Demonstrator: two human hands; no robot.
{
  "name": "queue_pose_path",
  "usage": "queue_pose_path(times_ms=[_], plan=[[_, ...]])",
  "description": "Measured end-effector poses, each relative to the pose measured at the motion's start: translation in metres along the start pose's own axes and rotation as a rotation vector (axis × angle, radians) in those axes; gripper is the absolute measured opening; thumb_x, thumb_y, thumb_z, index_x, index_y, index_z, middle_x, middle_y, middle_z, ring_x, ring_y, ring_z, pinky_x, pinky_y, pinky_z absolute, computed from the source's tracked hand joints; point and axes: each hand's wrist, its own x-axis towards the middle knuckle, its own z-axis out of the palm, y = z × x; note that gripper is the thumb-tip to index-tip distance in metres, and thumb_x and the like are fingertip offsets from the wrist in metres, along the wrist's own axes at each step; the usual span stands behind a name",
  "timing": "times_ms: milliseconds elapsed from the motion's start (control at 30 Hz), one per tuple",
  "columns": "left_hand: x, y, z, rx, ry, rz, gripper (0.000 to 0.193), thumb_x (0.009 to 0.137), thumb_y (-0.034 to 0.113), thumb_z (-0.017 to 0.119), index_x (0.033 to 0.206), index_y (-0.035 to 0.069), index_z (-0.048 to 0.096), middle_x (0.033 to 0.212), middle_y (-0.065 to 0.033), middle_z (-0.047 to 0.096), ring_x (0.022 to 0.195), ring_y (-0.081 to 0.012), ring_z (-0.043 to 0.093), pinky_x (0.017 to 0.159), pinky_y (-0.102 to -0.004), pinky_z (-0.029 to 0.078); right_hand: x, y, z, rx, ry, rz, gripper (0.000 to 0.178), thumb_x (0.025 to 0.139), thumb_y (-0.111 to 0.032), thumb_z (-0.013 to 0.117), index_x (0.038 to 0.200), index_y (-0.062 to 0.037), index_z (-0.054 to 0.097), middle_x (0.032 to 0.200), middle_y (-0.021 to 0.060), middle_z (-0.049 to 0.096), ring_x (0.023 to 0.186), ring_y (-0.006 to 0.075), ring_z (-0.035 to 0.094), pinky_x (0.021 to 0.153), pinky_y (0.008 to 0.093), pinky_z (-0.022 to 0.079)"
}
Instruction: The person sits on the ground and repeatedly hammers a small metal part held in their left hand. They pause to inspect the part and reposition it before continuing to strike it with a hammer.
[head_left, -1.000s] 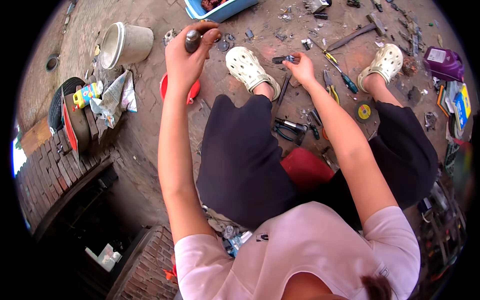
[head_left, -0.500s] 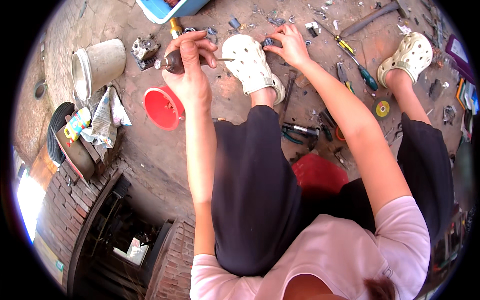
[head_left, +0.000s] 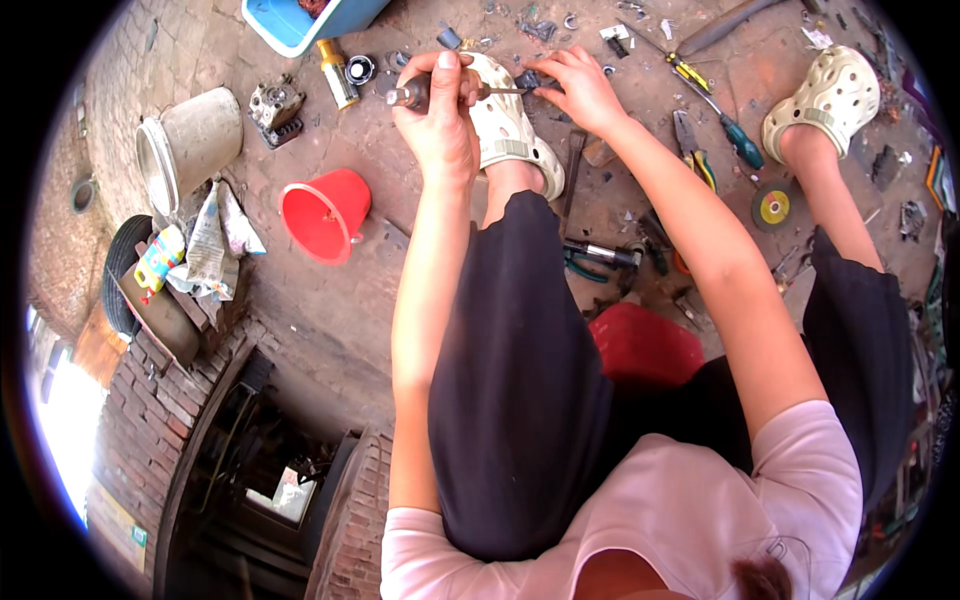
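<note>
My left hand [head_left: 440, 105] is closed around a screwdriver with a dark handle [head_left: 403, 97], held level above the ground. Its thin metal shaft [head_left: 505, 91] points right, and the tip reaches a small dark part [head_left: 529, 79]. That part sits at the fingertips of my right hand [head_left: 580, 88], whose thumb and fingers pinch it; its exact kind is too small to make out. Just below both hands is the cream clog [head_left: 505, 130] on my left foot. Whether the tip presses into the part or only touches it, I cannot tell.
To the left are a red bucket [head_left: 325, 215], a tipped whitish bucket [head_left: 205, 140] and a metal engine part [head_left: 275, 108]. A blue tub [head_left: 290, 30] stands ahead. Pliers [head_left: 692, 150], a green-handled screwdriver [head_left: 738, 145], a hammer [head_left: 725, 25] and a disc [head_left: 771, 206] lie to the right.
My left hand has moved right with the screwdriver, bringing its tip from over the clog to the dark part. My right hand keeps its pinch. The whole view has shifted slightly.
</note>
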Motion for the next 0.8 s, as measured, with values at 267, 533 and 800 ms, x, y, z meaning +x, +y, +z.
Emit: queue_pose_path(times_ms=[267,533,800], plan=[[0.002,-0.021,0.002,0.047,0.053,0.049,0.019,0.089,0.011,0.061,0.076,0.004,0.050,0.068,-0.0050,0.050,0.061,-0.0135,0.043,0.059,-0.0290,0.039,-0.007,-0.004,0.004,-0.031,0.101,0.028,0.038,0.076,-0.019,0.069,0.113,-0.0178,0.062,0.102,0.0045,0.059,0.103,0.0266,0.050,0.091,0.0388,0.042],[0.011,-0.033,-0.003,0.024,0.006,0.043,0.025,0.087,0.010,0.061,0.068,0.006,0.046,0.064,-0.0039,0.047,0.059,-0.0140,0.042,0.059,-0.0281,0.037,-0.042,-0.028,-0.021,0.045,0.274,0.367,0.034,0.076,-0.018,0.068,0.108,-0.0089,0.062,0.095,0.0083,0.061,0.100,0.0294,0.050,0.090,0.0395,0.041],[0.006,-0.035,-0.001,0.053,0.101,0.057,0.021,0.085,0.006,0.064,0.072,0.006,0.047,0.063,-0.0032,0.049,0.061,-0.0122,0.046,0.061,-0.0265,0.038,-0.110,-0.033,-0.052,-0.032,0.440,0.601,0.034,0.075,-0.015,0.070,0.106,-0.0050,0.060,0.095,0.0102,0.060,0.097,0.0304,0.049,0.088,0.0399,0.040]])
